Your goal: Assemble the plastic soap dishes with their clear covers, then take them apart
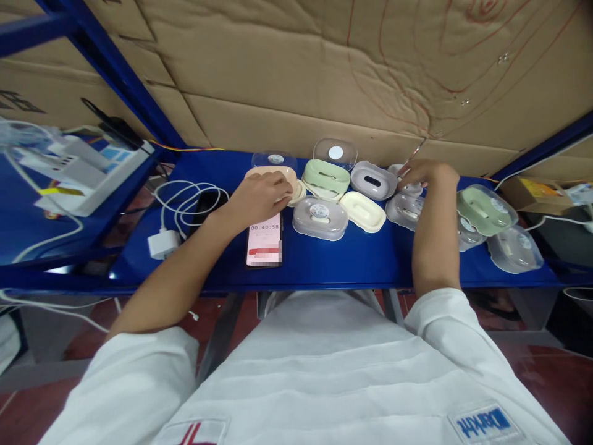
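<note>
My left hand [263, 196] lies over a peach soap box part [264, 170], its bent fingers close together near small cream pieces [300, 193]; the thumb and whatever is under the fingertips are hidden. At the back right, my right hand [430, 173] reaches down with closed fingers on a pale grey piece [397, 169], partly covered by the hand. Between the hands are a green slotted soap tray [327, 176], a grey slotted tray [365, 173], a cream dish [364, 211] and a grey soap box with a clear lid [320, 217].
A phone [264, 238] showing a timer lies below my left hand, beside a white charger [164, 243] and cable. Clear lids [336, 152] lean on the cardboard wall [278, 80]. Lidded boxes, one green [486, 210], sit at right on the blue table [310, 266].
</note>
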